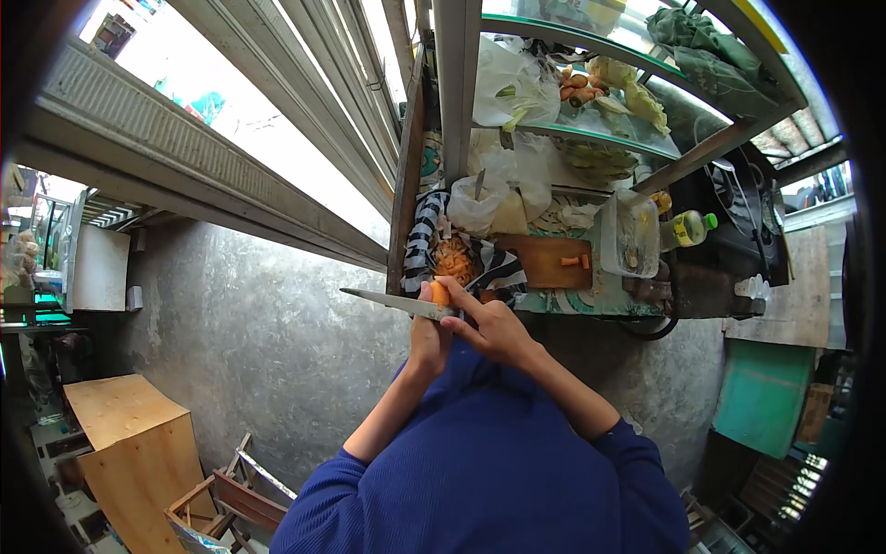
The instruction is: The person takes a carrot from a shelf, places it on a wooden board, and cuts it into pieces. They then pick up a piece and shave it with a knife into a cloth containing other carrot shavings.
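Observation:
An orange carrot piece (440, 294) sits between my two hands, with my left hand (429, 340) closed around it. My right hand (491, 325) is closed on the knife; its long blade (383, 299) points left across my left hand, beside the carrot. The handle is mostly hidden by my fingers. Just beyond my hands, carrot shavings (453, 259) lie in a striped black and white bag (424, 231). A brown cutting board (535, 262) to the right carries small carrot pieces (574, 261).
Right of the board stand a clear plastic container (630, 235) and a bottle with a green cap (688, 228). Glass shelves (609, 138) with vegetables rise behind the counter. A metal post (457, 92) stands at the counter's back left, and a wooden edge (403, 185) borders its left side.

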A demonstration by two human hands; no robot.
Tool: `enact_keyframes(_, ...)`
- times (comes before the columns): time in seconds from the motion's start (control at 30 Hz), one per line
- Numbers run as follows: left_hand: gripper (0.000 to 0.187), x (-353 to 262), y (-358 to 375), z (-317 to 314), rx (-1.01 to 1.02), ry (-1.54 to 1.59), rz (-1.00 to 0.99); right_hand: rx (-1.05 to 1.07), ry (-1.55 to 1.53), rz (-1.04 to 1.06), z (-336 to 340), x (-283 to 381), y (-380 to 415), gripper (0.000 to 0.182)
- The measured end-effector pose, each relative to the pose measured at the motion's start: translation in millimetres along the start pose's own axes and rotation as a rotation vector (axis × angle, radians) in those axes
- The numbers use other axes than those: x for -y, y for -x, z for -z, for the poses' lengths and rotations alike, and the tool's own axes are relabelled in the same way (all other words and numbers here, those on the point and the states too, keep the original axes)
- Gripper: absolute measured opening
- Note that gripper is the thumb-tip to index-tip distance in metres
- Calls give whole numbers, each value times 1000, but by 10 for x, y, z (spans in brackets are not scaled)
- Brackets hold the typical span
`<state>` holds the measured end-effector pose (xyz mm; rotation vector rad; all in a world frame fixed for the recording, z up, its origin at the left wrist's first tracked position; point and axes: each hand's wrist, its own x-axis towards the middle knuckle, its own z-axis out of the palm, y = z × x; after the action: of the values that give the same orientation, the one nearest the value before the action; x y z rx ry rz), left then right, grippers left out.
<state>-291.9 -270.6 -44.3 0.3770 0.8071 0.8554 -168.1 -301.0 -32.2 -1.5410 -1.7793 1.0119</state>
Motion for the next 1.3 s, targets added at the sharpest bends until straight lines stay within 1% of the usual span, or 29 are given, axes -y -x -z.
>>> enact_keyframes(0.07,39,-18,18,7,29,-6,-15,-48,-47,71,-51,-44,-6,61)
enact_keyframes(0.17,40,-18,22,60,62,-41,-32,-49,-104,61,-28,19,10,61)
enact_keyframes(0.27,40,2,10,107,82,-80,-44,-13,-66,19,10,72,16,61)
enact_keyframes(0.33,39,23,6,135,93,-89,-51,-32,-54,30,-31,46,14,60)
enact_keyframes(0.43,41,56,4,165,44,-48,-31,-43,-34,30,-56,48,14,59)
enact_keyframes(0.5,38,75,11,169,12,-51,-44,-40,-24,17,-68,20,12,57)
enact_keyframes(0.57,36,159,24,130,-4,-62,-73,-146,-178,96,-96,-73,-27,52)
enact_keyframes(0.6,35,185,34,121,-23,-73,-104,-145,-179,97,-74,-61,-31,52)
enact_keyframes(0.67,32,177,36,135,-2,-79,-101,-59,-241,57,8,-4,-17,48)
enact_keyframes(0.7,33,187,20,151,31,-76,-91,-60,-239,55,54,17,-1,48)
enact_keyframes(0.77,34,148,-19,182,63,-71,-91,12,-229,10,132,67,-6,47)
enact_keyframes(0.8,35,88,-33,183,117,-32,-41,12,-228,14,148,98,-10,47)
enact_keyframes(0.83,35,48,-36,165,172,7,12,43,-157,-11,159,126,-6,47)
enact_keyframes(0.87,35,29,-22,121,175,6,13,72,-85,-36,165,139,0,47)
enact_keyframes(0.93,37,-38,44,2,48,-68,-15,56,-54,-24,110,109,7,48)
enact_keyframes(1.0,36,-1,36,70,41,-60,-38,43,-26,-11,21,43,0,48)
enact_keyframes(1.07,36,84,4,187,36,-49,-61,-28,-47,43,-51,-26,-7,48)
enact_keyframes(1.2,33,183,-6,293,42,-89,-114,-46,-93,21,-87,-11,-11,45)
enact_keyframes(1.27,33,190,5,278,44,-121,-145,-121,-236,73,-133,-64,-39,40)
enact_keyframes(1.3,33,190,12,276,26,-115,-138,-120,-237,73,-127,-60,-44,40)
